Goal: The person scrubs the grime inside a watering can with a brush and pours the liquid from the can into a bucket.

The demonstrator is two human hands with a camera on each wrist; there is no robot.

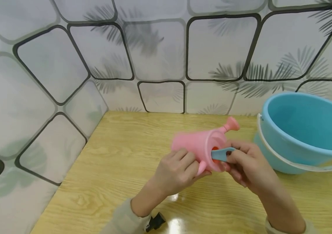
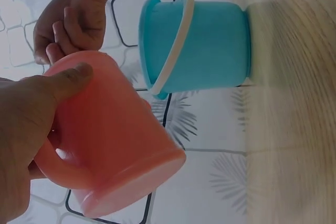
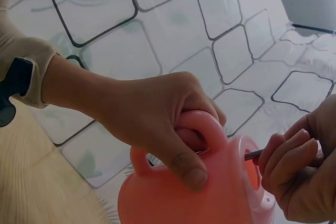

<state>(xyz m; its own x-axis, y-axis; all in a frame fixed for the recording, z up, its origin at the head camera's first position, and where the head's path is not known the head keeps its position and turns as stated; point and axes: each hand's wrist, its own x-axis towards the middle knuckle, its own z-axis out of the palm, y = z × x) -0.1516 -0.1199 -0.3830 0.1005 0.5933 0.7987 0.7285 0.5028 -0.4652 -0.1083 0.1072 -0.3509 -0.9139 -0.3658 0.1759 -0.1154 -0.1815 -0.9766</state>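
A pink watering can [image 1: 192, 141] is tilted on its side above the table, its opening facing right and its sprinkler head [image 1: 232, 123] at the upper right. My left hand [image 1: 177, 170] grips the can's handle, with the thumb along the can's body in the left wrist view. From the opening sticks a light-blue flat handle [image 1: 222, 154], pinched by my right hand [image 1: 250, 165]. Whatever that handle belongs to is hidden inside the can. Orange-red shows around it in the opening; I cannot tell what that is.
To the right stands a light-blue bucket [image 1: 279, 143] with a white carrying handle [image 1: 288, 162], close to my right hand. The wood-grain table [image 1: 110, 156] meets patterned wall covering [image 1: 160, 48] at the back and left. A small black device [image 1: 155, 222] sits at my left cuff.
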